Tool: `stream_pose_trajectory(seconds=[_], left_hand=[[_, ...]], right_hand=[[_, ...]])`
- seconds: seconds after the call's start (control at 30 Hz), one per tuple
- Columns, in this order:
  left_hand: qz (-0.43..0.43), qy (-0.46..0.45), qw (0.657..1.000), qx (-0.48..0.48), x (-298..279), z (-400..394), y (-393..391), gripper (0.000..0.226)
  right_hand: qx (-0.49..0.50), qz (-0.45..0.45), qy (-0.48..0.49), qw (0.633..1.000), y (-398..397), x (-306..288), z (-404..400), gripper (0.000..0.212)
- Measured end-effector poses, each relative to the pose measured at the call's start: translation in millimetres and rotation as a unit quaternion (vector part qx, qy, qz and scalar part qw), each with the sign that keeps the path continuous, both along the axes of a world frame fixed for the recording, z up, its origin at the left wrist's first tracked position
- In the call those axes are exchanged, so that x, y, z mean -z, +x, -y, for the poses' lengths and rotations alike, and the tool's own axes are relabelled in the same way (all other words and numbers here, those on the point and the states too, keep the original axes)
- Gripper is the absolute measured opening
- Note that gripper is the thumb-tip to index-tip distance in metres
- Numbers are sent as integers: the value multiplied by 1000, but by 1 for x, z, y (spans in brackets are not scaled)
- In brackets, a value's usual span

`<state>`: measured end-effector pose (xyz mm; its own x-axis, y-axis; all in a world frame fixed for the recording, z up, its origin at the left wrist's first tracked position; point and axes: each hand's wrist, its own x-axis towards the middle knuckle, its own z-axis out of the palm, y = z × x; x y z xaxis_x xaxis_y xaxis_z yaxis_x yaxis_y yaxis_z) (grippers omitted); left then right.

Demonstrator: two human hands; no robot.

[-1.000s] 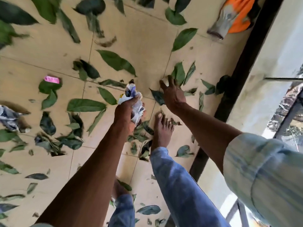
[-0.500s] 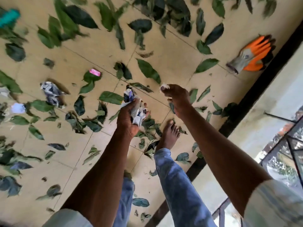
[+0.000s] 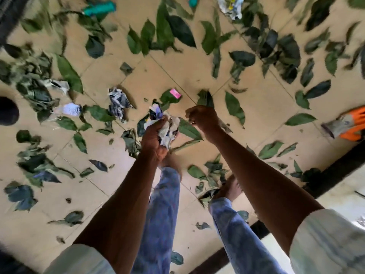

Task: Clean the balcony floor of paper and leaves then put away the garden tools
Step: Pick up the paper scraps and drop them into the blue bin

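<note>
Two hands over a littered floor

We grip a wad of paper in our left hand, fingers curled round it. Our right hand is curled in a fist just beside it; we cannot tell what it pinches. Leaves and more paper lie scattered around; an orange glove lies at the right.
</note>
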<state>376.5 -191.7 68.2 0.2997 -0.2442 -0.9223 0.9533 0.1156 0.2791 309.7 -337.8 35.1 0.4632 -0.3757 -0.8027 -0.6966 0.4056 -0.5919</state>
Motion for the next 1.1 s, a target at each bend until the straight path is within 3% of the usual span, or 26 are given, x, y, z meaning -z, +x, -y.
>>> stream_pose_trajectory(seconds=[0.07,0.2,0.27,0.3,0.37,0.47,0.53,0.6,0.67,0.7,0.8,0.93,1.1], left_hand=[[-4,3,1000,-30,19,-15,26,35],[-13,30,997,-70,65,-38,57,10],[-82,-21,992,-93,119,-61,48,24],[-64,-26,996,-53,135,-68,51,36],[-70,-15,997,-13,121,-62,67,30],[-40,44,997,-52,81,-40,93,21],[-46,33,995,-77,111,-51,82,22],[-63,30,996,-59,140,-64,58,28],[-43,14,998,-48,134,-70,48,33],[-29,14,999,-31,111,-68,53,32],[-15,-16,994,-109,61,-58,72,27],[8,-34,988,-153,-5,-51,49,25],[67,-48,982,-173,-91,-50,9,19]], right_hand=[[-70,-33,-128,989,23,26,-10,11],[-211,-99,-271,934,61,68,-17,17],[-242,-110,-328,906,75,82,-19,20],[-253,-114,-345,897,86,92,-21,20],[-260,-134,-366,884,99,105,-20,25],[-291,-160,-378,864,97,116,-13,25],[-317,-161,-380,854,98,123,-16,20],[-295,-160,-367,868,97,119,-16,17],[-212,-163,-340,902,98,107,-15,13],[-166,-156,-323,919,97,98,-15,12],[-84,-137,-264,951,91,67,-24,8],[40,-78,-154,984,80,2,-32,21],[162,-26,20,986,60,-98,-40,29]])
